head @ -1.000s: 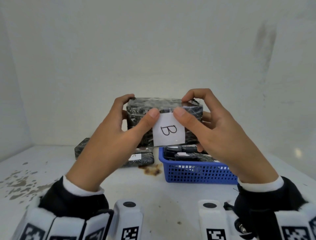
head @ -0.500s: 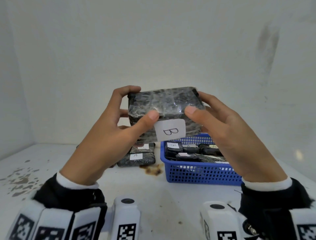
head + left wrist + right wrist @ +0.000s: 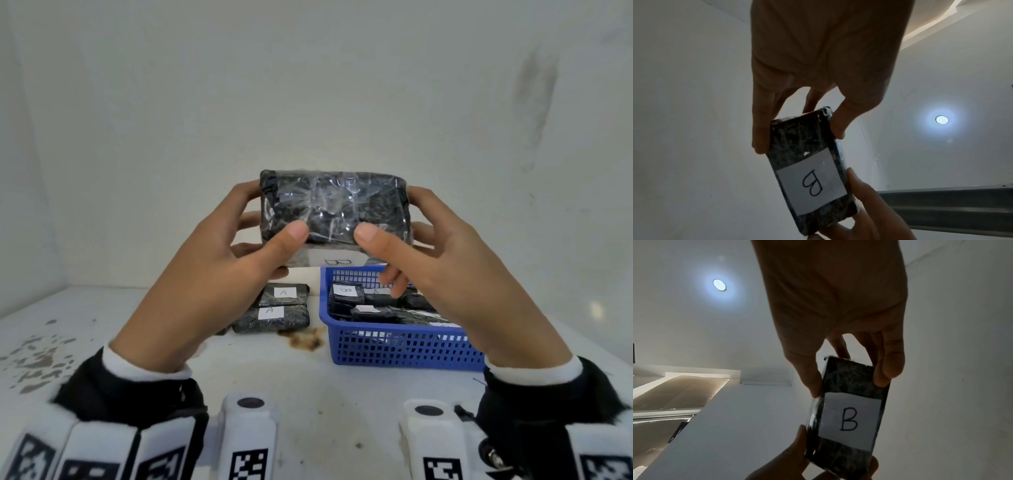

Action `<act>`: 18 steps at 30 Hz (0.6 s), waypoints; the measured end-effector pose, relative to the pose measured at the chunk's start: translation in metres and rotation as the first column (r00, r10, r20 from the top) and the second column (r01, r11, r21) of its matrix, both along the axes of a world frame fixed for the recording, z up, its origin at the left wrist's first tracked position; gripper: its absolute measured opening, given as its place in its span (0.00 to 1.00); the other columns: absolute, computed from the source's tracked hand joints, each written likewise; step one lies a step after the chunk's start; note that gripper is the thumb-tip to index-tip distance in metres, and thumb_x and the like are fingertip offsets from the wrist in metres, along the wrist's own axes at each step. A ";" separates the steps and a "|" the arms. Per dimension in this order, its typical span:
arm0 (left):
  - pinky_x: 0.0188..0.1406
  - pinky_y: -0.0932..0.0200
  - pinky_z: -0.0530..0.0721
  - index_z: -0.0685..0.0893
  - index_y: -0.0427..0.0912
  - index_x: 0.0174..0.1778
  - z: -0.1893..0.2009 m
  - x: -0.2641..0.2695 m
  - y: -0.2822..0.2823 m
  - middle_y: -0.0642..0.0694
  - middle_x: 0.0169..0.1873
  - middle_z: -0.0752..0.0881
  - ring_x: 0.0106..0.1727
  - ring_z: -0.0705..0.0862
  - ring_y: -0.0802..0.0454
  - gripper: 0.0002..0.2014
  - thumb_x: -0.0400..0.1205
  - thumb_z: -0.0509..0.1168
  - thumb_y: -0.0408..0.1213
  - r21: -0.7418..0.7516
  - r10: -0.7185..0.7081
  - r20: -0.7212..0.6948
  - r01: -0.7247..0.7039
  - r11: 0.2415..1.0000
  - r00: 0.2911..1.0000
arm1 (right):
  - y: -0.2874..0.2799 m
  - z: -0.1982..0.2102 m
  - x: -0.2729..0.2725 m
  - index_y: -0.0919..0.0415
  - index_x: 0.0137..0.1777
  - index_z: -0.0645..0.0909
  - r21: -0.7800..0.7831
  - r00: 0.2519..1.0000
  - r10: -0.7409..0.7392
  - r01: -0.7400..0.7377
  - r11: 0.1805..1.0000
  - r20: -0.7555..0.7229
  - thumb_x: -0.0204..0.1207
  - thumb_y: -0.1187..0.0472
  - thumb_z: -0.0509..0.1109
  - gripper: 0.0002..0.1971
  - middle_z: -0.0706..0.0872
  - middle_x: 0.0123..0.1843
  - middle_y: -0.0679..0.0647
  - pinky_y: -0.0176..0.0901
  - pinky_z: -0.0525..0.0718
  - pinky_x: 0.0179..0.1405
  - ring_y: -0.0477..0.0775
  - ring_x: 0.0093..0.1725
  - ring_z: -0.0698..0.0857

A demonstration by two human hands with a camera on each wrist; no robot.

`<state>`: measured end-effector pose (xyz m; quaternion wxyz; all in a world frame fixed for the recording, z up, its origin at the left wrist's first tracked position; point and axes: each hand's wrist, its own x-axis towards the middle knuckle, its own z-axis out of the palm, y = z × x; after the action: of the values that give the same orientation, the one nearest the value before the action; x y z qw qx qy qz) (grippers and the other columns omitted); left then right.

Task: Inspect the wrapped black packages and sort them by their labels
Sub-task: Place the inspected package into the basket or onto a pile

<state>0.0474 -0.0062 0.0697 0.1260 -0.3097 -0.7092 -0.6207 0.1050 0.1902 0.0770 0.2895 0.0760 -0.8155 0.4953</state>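
A black package [image 3: 334, 209] wrapped in clear film is held up in front of me, above the table. My left hand [image 3: 219, 260] grips its left end and my right hand [image 3: 428, 253] grips its right end, thumbs on the near face. Its white label [image 3: 337, 262] marked B faces downward in the head view. The left wrist view shows the package [image 3: 809, 170] with its B label [image 3: 812, 183], and so does the right wrist view, where the package [image 3: 849, 415] shows the label [image 3: 849, 420] plainly.
A blue basket [image 3: 394, 346] at the right holds several wrapped black packages with labels. Two packages labelled A [image 3: 274, 313] lie side by side left of the basket. A brown stain [image 3: 305, 339] marks the white table [image 3: 308, 394]. White walls close in behind and beside.
Both hands have tipped the package away from me, so the B label turned from facing me to facing downward. The hands have risen slightly.
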 end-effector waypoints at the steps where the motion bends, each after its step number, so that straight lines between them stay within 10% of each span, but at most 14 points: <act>1: 0.58 0.44 0.86 0.77 0.66 0.68 0.000 0.000 0.001 0.55 0.62 0.86 0.49 0.92 0.53 0.32 0.65 0.71 0.62 -0.005 -0.004 0.001 0.004 1.000 1.000 | 0.000 0.000 0.000 0.33 0.70 0.75 0.003 1.000 -0.007 0.007 1.000 0.003 0.57 0.30 0.71 0.37 0.90 0.49 0.45 0.38 0.86 0.39 0.42 0.30 0.87; 8: 0.56 0.45 0.87 0.77 0.68 0.64 0.000 0.003 0.005 0.53 0.59 0.87 0.49 0.91 0.53 0.29 0.66 0.68 0.66 -0.022 0.002 -0.014 -0.003 1.000 1.000 | -0.001 -0.003 -0.001 0.27 0.58 0.78 0.026 0.999 -0.049 0.050 0.998 -0.006 0.54 0.26 0.72 0.29 0.89 0.47 0.44 0.53 0.90 0.50 0.46 0.35 0.87; 18: 0.54 0.49 0.86 0.76 0.71 0.57 0.003 0.011 0.009 0.60 0.52 0.89 0.43 0.92 0.57 0.25 0.66 0.72 0.69 -0.038 0.098 -0.005 -0.098 0.995 0.995 | -0.002 -0.002 0.000 0.29 0.59 0.79 0.017 1.000 -0.028 0.028 0.999 -0.012 0.54 0.27 0.73 0.30 0.90 0.46 0.42 0.41 0.84 0.40 0.42 0.33 0.86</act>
<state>0.0581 0.0025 0.0723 0.1515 -0.2779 -0.7349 -0.5998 0.1046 0.1886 0.0755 0.3007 0.0702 -0.8191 0.4835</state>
